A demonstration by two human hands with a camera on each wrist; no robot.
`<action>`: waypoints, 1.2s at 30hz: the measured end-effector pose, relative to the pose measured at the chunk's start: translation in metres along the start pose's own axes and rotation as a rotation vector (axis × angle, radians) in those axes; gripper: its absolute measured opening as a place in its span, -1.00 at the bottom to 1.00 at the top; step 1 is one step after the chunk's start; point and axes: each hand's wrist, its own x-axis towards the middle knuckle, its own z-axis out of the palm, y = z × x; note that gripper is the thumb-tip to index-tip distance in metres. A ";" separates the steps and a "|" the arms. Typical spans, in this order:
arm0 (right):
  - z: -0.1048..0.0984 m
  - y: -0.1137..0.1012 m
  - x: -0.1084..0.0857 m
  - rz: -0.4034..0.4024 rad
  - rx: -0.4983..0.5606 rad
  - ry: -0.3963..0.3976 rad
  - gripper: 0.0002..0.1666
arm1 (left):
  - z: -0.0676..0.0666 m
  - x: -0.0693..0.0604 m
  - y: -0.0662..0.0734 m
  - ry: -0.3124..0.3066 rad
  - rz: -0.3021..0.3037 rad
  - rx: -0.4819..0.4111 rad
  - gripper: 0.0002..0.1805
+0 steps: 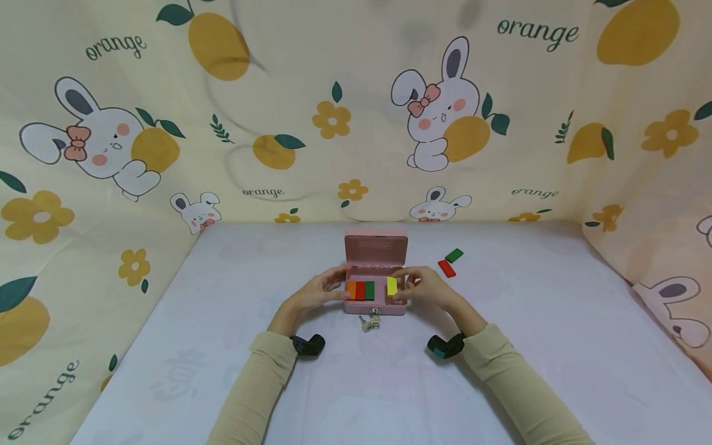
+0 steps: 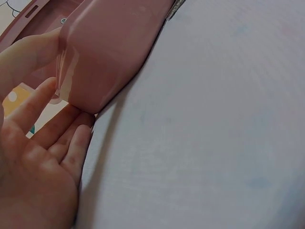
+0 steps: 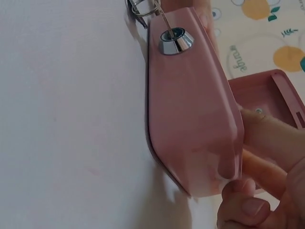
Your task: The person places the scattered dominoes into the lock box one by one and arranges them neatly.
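Note:
A pink metal cash box (image 1: 384,311) stands on the table with its lid (image 1: 376,250) raised. Inside, on the left, an orange block (image 1: 351,290), a red block (image 1: 360,290) and a green block (image 1: 369,290) lie side by side. My left hand (image 1: 318,292) grips the box's left side, fingers against the outer wall (image 2: 102,57) in the left wrist view. At the right half of the box, my right hand (image 1: 428,287) pinches a yellow block (image 1: 392,286) between thumb and fingers. In the right wrist view its fingers reach over the rim, and the wall hides the block.
Behind and right of the box lie a loose red block (image 1: 447,268) and a loose green block (image 1: 454,255). Keys (image 1: 366,324) hang from the front lock (image 3: 176,42). A white cloth (image 1: 378,383) covers the table, and a printed curtain (image 1: 378,111) rises behind it.

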 end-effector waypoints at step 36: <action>0.019 -0.011 0.007 0.106 -0.133 0.031 -0.40 | 0.002 -0.002 0.003 0.016 -0.006 0.006 -0.25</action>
